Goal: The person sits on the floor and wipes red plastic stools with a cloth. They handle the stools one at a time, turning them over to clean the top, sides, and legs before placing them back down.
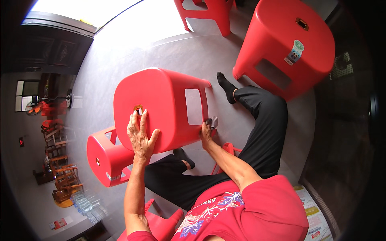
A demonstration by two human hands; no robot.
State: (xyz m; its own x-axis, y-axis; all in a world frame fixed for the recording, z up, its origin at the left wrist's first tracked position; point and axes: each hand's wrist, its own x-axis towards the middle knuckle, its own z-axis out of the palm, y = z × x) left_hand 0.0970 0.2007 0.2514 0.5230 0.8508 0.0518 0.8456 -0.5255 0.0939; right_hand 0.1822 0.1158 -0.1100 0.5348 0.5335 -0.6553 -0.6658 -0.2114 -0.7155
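A red plastic stool (pixel 150 90) lies tipped before me, its seat turned toward me and its legs pointing away to the right. My left hand (pixel 140 138) rests flat on the seat with fingers spread, the fingertips at the gold-rimmed hole (pixel 138 108). Beside the stool's lower right leg, my right hand (pixel 206 134) is closed around a small dark and grey thing (pixel 214 121); its kind is unclear. Whether that thing touches the leg, I cannot tell.
A smaller red stool (pixel 105 158) stands at the left. Another large red stool (pixel 287 44) with a sticker stands at the far right, with one more (pixel 207 14) behind. Part of a red seat (pixel 165 225) shows below me. Wooden chairs (pixel 64 176) and bottle packs (pixel 89 205) line the left.
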